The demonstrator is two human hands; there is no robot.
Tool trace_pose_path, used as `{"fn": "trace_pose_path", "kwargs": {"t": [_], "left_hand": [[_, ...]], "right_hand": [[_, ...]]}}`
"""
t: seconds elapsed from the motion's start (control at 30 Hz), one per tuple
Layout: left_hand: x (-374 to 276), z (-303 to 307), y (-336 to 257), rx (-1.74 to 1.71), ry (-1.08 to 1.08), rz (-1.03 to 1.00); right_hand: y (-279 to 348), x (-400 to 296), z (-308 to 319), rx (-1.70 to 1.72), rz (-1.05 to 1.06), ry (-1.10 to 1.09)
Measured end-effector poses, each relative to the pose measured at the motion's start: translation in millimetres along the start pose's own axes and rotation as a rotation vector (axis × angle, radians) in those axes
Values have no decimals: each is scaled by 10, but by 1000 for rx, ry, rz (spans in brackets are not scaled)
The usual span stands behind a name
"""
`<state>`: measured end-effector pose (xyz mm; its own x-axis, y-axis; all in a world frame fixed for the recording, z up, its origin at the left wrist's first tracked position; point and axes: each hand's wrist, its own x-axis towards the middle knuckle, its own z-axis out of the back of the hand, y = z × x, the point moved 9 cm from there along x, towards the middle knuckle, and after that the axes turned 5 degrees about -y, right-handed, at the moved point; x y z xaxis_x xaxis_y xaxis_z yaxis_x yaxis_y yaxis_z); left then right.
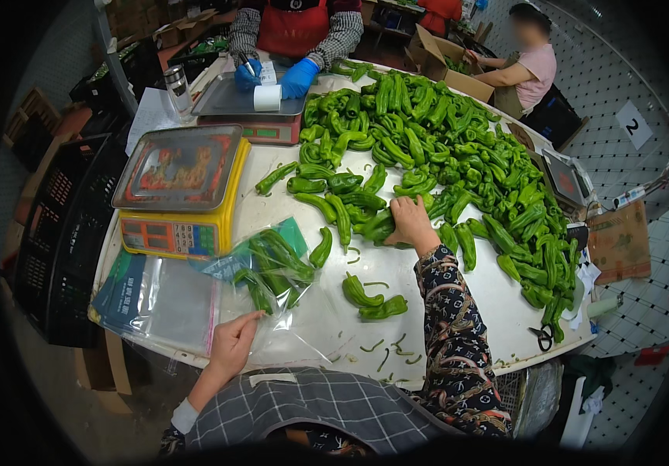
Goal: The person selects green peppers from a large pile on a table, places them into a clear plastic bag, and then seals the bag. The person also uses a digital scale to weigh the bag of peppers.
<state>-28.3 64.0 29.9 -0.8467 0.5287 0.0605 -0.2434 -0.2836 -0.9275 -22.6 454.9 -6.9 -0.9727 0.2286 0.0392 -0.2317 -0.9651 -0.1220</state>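
My left hand (pixel 234 345) pinches the edge of a clear plastic bag (pixel 288 326) with several green peppers (pixel 279 262) inside and a blue-green printed end. Near the middle of the white table (pixel 305 355), my right hand (pixel 410 222) closes over a blurred green pepper (pixel 378 227) at the near side of a loose group. Two peppers (pixel 382 307) lie between my hands, with cut stems (pixel 372 346) nearer my apron. A large pile of green peppers (pixel 457 134) covers the table's far and right parts. Flat printed plastic bags (pixel 171 297) lie left of the filled one.
A yellow scale (pixel 174 233) stands at the left, a second scale (pixel 250 129) behind it. Black scissors (pixel 542 338) lie at the right edge. Across the table, a co-worker's blue-gloved hands (pixel 299 78) hold a pen and paper. Another person stands by a cardboard box (pixel 468 84). Black crates (pixel 57 233) stand left.
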Motion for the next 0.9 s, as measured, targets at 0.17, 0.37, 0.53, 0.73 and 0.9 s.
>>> {"fn": "trace_pose_path", "kwargs": {"t": [0.17,0.37,0.53,0.73,0.9], "left_hand": [[-16,-20,35,9,8,13],[-34,-90,112,-14,23,-5],[-17,-122,74,-15,59,-19],[-19,-118,75,0,104,-25],[-30,-143,115,-13,124,-15]], "right_hand": [[61,-249,-83,136,-136,4],[-2,-801,132,730,-419,-88],[292,-1102,21,1768,-411,97],[128,-1381,-39,1390,-558,60],[-253,-1678,-116,477,-638,-228]]}}
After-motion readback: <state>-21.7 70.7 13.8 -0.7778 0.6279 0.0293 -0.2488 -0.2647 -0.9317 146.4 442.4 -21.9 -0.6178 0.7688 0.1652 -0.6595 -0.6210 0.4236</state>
